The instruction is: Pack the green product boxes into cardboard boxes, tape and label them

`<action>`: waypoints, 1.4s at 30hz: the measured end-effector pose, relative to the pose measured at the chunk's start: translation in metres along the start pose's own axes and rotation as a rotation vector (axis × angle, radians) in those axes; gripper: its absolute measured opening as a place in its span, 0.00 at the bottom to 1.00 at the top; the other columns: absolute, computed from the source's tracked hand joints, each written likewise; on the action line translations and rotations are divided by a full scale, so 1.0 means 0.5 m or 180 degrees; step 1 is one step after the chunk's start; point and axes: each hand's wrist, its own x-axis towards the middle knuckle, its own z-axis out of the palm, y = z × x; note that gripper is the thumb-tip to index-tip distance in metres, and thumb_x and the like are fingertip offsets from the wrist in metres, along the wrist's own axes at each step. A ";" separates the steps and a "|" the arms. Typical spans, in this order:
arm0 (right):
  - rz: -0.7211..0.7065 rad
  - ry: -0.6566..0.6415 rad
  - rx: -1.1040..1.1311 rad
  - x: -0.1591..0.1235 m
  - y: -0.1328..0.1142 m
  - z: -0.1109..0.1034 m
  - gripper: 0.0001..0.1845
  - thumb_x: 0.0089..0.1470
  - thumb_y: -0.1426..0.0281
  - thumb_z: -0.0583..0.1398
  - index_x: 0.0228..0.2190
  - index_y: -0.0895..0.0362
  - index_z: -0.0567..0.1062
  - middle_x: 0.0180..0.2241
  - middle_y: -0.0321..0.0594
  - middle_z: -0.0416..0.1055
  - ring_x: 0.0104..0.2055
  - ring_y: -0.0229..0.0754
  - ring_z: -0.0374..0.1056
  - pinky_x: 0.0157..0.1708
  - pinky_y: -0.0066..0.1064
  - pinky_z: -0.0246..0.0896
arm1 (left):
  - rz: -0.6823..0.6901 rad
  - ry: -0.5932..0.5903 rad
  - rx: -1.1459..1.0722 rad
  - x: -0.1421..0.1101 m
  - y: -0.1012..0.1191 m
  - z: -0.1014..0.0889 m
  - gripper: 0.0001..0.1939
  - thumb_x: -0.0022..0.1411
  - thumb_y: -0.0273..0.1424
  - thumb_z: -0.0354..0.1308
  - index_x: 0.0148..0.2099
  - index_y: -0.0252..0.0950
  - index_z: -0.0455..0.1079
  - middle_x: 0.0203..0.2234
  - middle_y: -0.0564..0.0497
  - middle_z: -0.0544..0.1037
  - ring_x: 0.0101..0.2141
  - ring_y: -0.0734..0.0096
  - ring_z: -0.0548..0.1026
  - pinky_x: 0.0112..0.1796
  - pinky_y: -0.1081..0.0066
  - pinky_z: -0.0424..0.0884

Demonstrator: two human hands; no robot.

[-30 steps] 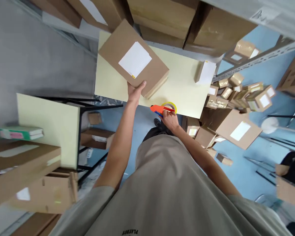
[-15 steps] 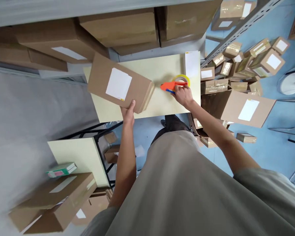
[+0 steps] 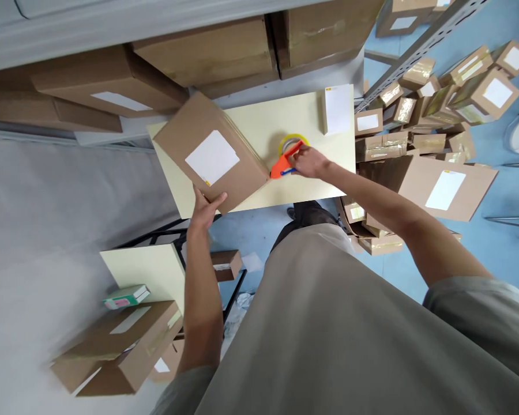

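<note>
A brown cardboard box (image 3: 173, 141) with a white label (image 3: 211, 157) is tilted over the left part of the pale table. My left hand (image 3: 205, 210) grips its lower left edge, thumb on the labelled face and fingers out of sight behind it. To the right, my right hand (image 3: 308, 161) is closed round an orange tape dispenser (image 3: 281, 166) with a yellow-rimmed roll of tape. The dispenser's front end is at the box's right corner; whether it touches the cardboard I cannot tell.
A stack of white labels (image 3: 338, 109) lies at the right end of the table (image 3: 259, 122). Large cartons (image 3: 203, 55) fill the shelf behind. Several taped parcels (image 3: 415, 115) are heaped on the right, and an open carton (image 3: 151, 351) stands lower left.
My left hand has turned the box clockwise and slid lower left along its edge. The tape dispenser in my right hand has moved left, up to the box's corner.
</note>
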 end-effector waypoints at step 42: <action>0.1358 0.0356 0.0766 -0.103 -0.032 0.070 0.34 0.77 0.61 0.47 0.63 0.81 0.68 0.50 0.70 0.82 0.53 0.65 0.80 0.63 0.56 0.61 | 0.0942 0.0291 0.1727 0.069 0.127 0.266 0.59 0.63 0.37 0.71 0.85 0.29 0.42 0.85 0.37 0.31 0.81 0.40 0.23 0.79 0.43 0.27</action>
